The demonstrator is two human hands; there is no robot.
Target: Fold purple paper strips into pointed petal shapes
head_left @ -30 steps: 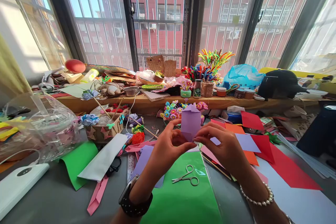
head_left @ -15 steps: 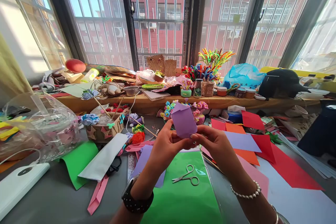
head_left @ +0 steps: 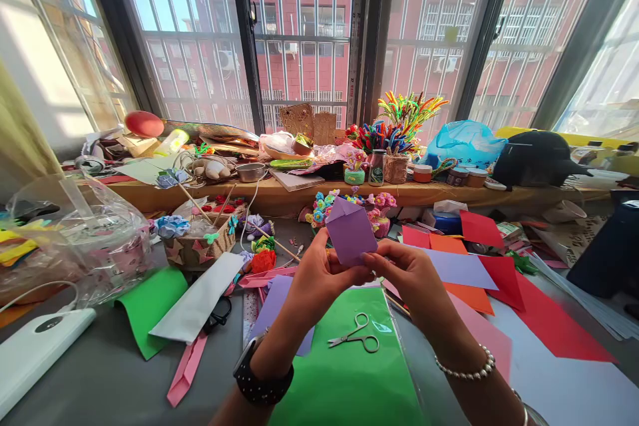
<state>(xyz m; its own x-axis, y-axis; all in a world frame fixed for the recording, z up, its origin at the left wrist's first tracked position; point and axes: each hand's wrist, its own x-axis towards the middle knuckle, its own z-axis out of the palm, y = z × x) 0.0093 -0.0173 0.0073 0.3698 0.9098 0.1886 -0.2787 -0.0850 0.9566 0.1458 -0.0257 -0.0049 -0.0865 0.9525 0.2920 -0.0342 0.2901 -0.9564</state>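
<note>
We hold folded purple paper [head_left: 351,233] up, left hand [head_left: 319,277] + right hand [head_left: 407,274] both pinching bottom edge. Risk: uneven pinch, crease maybe goes crooked.

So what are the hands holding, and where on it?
A folded purple paper, pinched at its lower edge by both the left hand and the right hand.

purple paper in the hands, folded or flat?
Folded. The purple paper shows a peaked top flap and creased layers, pinched between the left hand and right hand.
</note>
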